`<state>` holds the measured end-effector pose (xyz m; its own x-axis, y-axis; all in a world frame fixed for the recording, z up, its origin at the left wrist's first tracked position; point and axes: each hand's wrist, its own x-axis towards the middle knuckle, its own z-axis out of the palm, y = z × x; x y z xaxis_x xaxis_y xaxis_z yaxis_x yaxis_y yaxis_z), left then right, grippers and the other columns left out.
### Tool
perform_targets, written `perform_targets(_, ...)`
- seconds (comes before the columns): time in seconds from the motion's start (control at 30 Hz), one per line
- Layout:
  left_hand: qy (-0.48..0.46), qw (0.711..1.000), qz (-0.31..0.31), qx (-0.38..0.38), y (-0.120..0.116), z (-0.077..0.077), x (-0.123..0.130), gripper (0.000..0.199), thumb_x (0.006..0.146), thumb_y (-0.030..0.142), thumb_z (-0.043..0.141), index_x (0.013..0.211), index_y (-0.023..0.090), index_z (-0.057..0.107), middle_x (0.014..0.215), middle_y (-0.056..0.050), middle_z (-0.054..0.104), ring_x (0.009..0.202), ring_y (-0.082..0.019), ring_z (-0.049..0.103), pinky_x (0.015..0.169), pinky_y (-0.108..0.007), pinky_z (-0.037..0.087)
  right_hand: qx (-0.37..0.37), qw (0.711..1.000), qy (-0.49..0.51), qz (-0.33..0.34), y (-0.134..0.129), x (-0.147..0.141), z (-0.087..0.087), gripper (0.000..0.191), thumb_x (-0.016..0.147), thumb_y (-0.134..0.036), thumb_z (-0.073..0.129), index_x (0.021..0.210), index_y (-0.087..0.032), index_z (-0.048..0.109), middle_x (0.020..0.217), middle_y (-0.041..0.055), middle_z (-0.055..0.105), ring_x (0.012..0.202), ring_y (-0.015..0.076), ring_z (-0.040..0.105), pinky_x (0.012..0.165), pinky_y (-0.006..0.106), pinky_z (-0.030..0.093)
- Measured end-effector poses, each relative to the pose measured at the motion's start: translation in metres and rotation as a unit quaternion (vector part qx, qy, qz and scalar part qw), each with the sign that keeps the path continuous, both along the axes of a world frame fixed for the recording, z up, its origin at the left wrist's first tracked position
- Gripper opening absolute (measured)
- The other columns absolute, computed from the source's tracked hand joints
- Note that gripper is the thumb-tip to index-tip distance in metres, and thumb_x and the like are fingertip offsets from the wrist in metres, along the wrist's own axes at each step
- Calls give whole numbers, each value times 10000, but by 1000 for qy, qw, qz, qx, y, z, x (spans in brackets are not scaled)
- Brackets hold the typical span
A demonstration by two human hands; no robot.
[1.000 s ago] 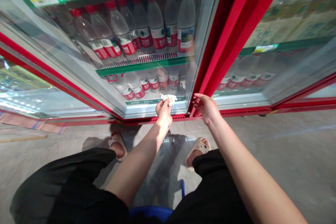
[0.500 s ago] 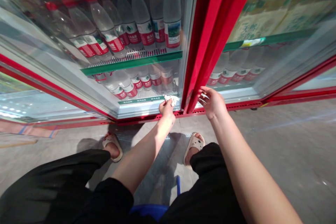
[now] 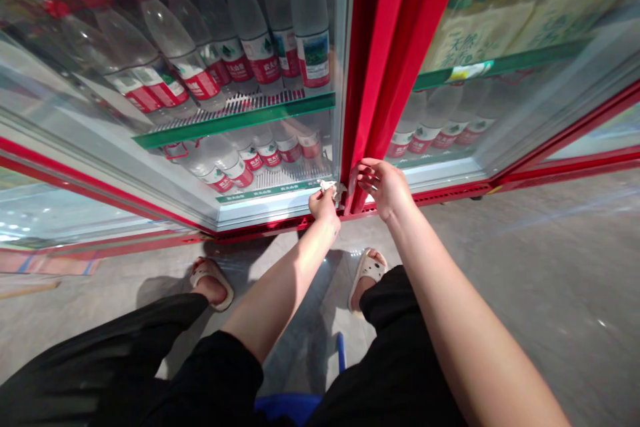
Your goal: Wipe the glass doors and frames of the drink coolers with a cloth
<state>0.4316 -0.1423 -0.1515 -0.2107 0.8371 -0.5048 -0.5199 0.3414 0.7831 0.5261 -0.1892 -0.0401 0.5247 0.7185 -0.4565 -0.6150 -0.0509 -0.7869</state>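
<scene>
My left hand (image 3: 323, 205) pinches a crumpled white tissue (image 3: 327, 185) at the lower right corner of a glass fridge door (image 3: 270, 208). The tissue is close against the door's edge, beside the red frame (image 3: 363, 147); whether it touches the frame I cannot tell. Just to the right, my right hand (image 3: 387, 185) is open, its fingers loosely curved and apart, with the fingertips at the red frame. Nothing shows in it. Behind the glass stand water bottles (image 3: 200, 73) with red caps and red-and-white labels.
Beyond the frame, a second glass-fronted section holds pale yellow drink bottles (image 3: 480, 27) above more water bottles. Green shelf strips (image 3: 240, 119) run across. My sandalled feet (image 3: 213, 283) are on the grey floor (image 3: 500, 267). Something blue (image 3: 287, 407) shows between my legs.
My left hand has moved slightly right with the tissue, from the glass toward the red frame. My right hand has come closer to it. The view has shifted a little.
</scene>
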Motion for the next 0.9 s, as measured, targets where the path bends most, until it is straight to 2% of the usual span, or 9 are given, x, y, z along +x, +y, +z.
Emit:
perform_targets(0.1, -12, 1000, -14, 4, 3, 5, 2, 287, 733, 127, 947, 860, 197, 699, 763, 22, 751, 753, -134, 732, 832, -280, 590, 7, 1000, -4, -4, 3, 1, 0, 113, 716, -146, 661, 764, -217, 734, 682, -34, 736, 603, 97, 630, 582, 207, 497)
perform_targets(0.23, -23, 999, -16, 33, 3, 10, -10, 214, 819, 139, 899, 924, 211, 727, 894, 3, 805, 866, -120, 766, 902, -252, 595, 24, 999, -29, 4, 8, 3, -5, 88, 734, -178, 687, 791, -233, 726, 710, -30, 747, 616, 111, 650, 612, 232, 528)
perform_targets(0.33, -13, 1000, -7, 7, 0, 0, -11, 213, 819, 119, 891, 895, 204, 711, 850, 16, 778, 838, -114, 751, 902, -254, 587, 27, 998, -47, 16, 12, 5, -8, 69, 749, -173, 695, 779, -231, 715, 711, -32, 734, 604, 104, 642, 636, 236, 530)
perform_targets(0.43, -5, 1000, -10, -28, 0, -9, 0, 232, 792, 92, 894, 845, 195, 693, 756, 33, 725, 751, -127, 722, 855, -283, 582, 22, 998, -49, 16, 13, 4, -9, 80, 757, -155, 682, 769, -228, 711, 688, -39, 709, 591, 95, 625, 648, 230, 534)
perform_targets(0.53, -13, 999, -27, -16, 2, -8, 4, 222, 781, 68, 885, 844, 189, 709, 769, 21, 744, 727, -123, 712, 825, -273, 576, 17, 999, -46, 13, 12, 2, -7, 114, 769, -141, 646, 777, -224, 724, 692, -30, 721, 603, 99, 635, 632, 216, 537)
perform_targets(0.63, -14, 999, -30, 10, 3, -7, -4, 218, 786, 90, 885, 899, 196, 732, 838, 17, 781, 749, -98, 714, 832, -235, 570, -1, 999, -46, 5, 11, 0, -2, 147, 777, -132, 602, 774, -221, 719, 692, -15, 745, 595, 107, 642, 566, 201, 505)
perform_targets(0.73, 4, 1000, -14, -1, 3, -15, -12, 225, 772, 112, 892, 872, 199, 710, 808, 37, 759, 726, -86, 694, 834, -233, 562, -24, 998, -57, 21, 11, -2, 2, 152, 786, -112, 581, 758, -214, 691, 685, -6, 765, 569, 109, 645, 539, 196, 494)
perform_targets(0.9, 19, 999, -12, -30, 5, -27, -5, 248, 732, 75, 888, 814, 195, 687, 737, 50, 719, 686, -107, 676, 834, -282, 570, -30, 994, -84, 63, 10, 0, 5, 225, 826, -82, 525, 760, -192, 710, 738, 54, 820, 597, 130, 714, 552, 203, 533)
